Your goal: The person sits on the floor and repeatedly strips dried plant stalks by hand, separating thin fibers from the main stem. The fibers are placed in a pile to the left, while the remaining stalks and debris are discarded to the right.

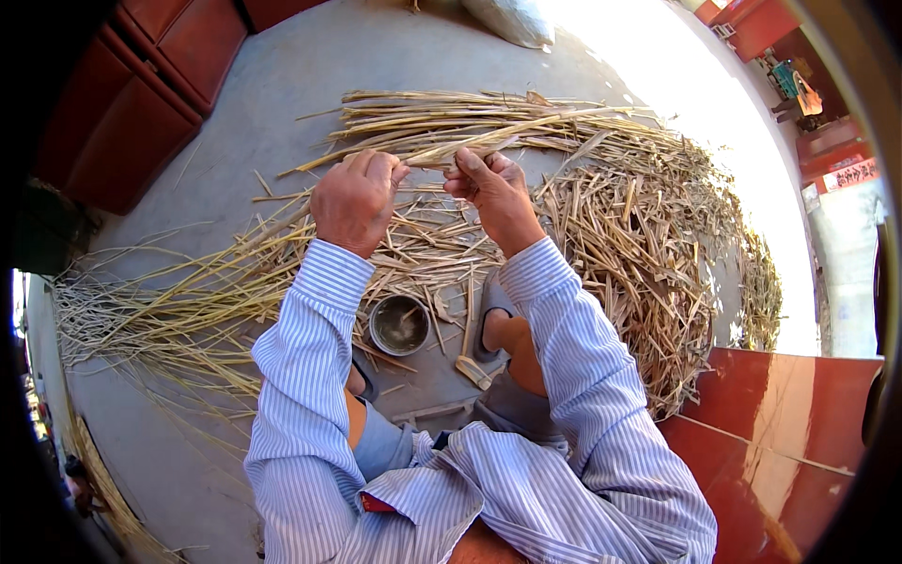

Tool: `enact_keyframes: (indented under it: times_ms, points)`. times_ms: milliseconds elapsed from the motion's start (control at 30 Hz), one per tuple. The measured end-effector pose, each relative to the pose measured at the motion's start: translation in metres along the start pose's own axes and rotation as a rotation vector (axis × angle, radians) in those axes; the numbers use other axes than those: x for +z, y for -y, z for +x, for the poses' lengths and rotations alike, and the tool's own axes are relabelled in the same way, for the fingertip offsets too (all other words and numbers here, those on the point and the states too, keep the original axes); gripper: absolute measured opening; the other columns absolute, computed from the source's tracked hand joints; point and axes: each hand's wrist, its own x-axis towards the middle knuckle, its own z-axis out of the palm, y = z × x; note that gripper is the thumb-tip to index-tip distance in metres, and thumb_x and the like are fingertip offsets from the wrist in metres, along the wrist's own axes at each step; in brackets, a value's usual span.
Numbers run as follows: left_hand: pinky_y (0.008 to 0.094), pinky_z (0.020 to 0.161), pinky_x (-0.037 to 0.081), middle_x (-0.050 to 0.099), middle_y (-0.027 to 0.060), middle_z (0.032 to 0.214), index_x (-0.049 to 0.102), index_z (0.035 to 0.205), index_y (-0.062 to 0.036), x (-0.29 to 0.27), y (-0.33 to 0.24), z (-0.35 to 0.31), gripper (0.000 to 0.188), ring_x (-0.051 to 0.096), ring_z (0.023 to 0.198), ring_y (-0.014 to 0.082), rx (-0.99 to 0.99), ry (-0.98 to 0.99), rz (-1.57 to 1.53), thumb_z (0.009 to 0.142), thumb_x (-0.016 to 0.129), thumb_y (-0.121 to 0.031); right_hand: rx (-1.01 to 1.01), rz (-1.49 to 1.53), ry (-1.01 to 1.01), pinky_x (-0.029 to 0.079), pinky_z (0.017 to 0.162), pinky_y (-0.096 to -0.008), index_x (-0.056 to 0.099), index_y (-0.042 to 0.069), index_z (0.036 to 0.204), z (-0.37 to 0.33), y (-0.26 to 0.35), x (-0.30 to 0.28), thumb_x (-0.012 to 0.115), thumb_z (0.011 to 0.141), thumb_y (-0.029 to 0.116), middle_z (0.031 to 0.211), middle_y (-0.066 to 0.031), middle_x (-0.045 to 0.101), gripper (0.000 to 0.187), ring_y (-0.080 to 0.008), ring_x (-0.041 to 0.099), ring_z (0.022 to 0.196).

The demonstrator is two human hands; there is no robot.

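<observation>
Both arms reach forward over the floor. My left hand (pixel 357 200) is closed, knuckles up, around a dry plant stalk (pixel 270 235) that slants down to the left, toward thin branching ends. A short gap away, my right hand (pixel 496 193) pinches with thumb and fingers at the stalk's other end; the fingers partly hide what lies there. Just beyond the hands, a long bundle of straw-coloured stalks (pixel 413 117) lies across the floor. Between my feet and the hands stands a round metal bowl (pixel 399 325) with murky liquid and a stick-like thing in it.
A large heap of broken stalks and husks (pixel 629 254) spreads at the right. Thin branching stalks (pixel 141 310) fan out at the left. A small wooden piece (pixel 474 372) lies by my right foot. Red furniture (pixel 141 103) stands far left, a red tiled surface (pixel 770 414) near right, a pale sack (pixel 512 19) at the back.
</observation>
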Motion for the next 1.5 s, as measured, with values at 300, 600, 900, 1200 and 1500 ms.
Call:
enact_keyframes:
  times_ms: [300,600,900,1200,1500]
  points:
    - [0.0383,0.059,0.049,0.066,0.0056,0.078,0.066,0.085,-0.0092,-0.009,0.004,0.008,0.016,0.064,0.071,0.0262,-0.052,-0.012,-0.066,0.083,0.074,-0.023,0.104,0.050,-0.404,0.051,0.081,-0.0330,0.059,0.003,0.116,0.021,0.034,-0.092,0.067,0.094,0.024,0.107,-0.0086,0.065,0.032,-0.0166,0.063,0.100]
    - [0.0253,0.055,0.043,0.065,0.0046,0.069,0.066,0.079,0.0000,-0.049,0.050,-0.022,0.021,0.056,0.060,0.0079,-0.413,0.266,-0.430,0.084,0.078,-0.017,-0.139,0.432,-0.202,0.054,0.070,-0.0238,0.059,0.002,0.115,0.042,0.046,-0.115,0.057,0.100,0.018,0.109,-0.0106,0.069,0.022,-0.0158,0.067,0.090]
    - [0.0255,0.055,0.042,0.062,0.0052,0.067,0.066,0.078,-0.0002,-0.058,0.054,-0.032,0.024,0.054,0.060,0.0098,-0.322,0.232,-0.320,0.083,0.079,-0.020,-0.135,0.196,-0.387,0.049,0.058,-0.0214,0.067,0.007,0.097,0.031,0.048,-0.103,0.066,0.095,0.025,0.089,-0.0045,0.073,0.018,-0.0089,0.067,0.071]
    - [0.0361,0.066,0.045,0.065,0.0105,0.077,0.067,0.089,-0.0045,-0.057,0.046,-0.020,0.026,0.062,0.072,0.0258,-0.038,0.298,0.040,0.084,0.073,-0.029,-0.120,0.118,-0.204,0.049,0.062,-0.0194,0.065,0.007,0.097,0.035,0.025,-0.060,0.067,0.094,0.029,0.091,-0.0031,0.073,0.023,-0.0078,0.066,0.077]
    - [0.0370,0.054,0.047,0.066,0.0096,0.073,0.068,0.085,-0.0071,0.001,0.001,-0.003,0.027,0.063,0.063,0.0268,-0.228,0.120,-0.211,0.088,0.069,-0.034,0.044,-0.039,0.025,0.051,0.071,-0.0242,0.062,0.004,0.107,0.013,-0.017,0.032,0.067,0.093,0.026,0.096,-0.0075,0.071,0.026,-0.0144,0.069,0.084]
